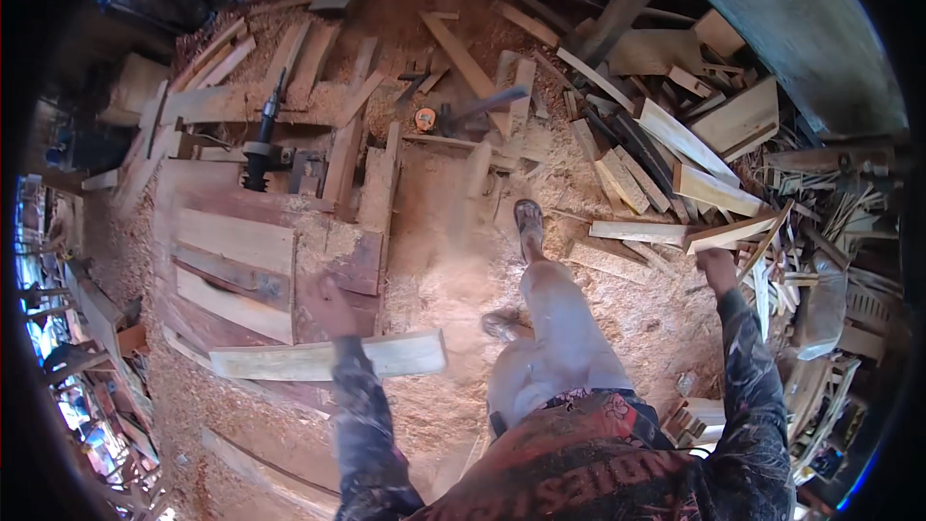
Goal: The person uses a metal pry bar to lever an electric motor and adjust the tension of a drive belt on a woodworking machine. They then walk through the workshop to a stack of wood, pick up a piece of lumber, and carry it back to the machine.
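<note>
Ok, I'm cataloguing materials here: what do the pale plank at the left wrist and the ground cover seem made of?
Pale plank: wood, apparently bare and unvarnished, judging by its matte, cream surface.
Ground cover: probably sawdust and shavings, given its loose, tan, flaky look.

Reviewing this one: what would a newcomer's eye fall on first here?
Probably the jumbled wood heap on the right, with the right hand at its near edge. Next, the pale board just below the left hand in the picture, and the small orange disc at upper middle, bright against the dusty surroundings.
</note>
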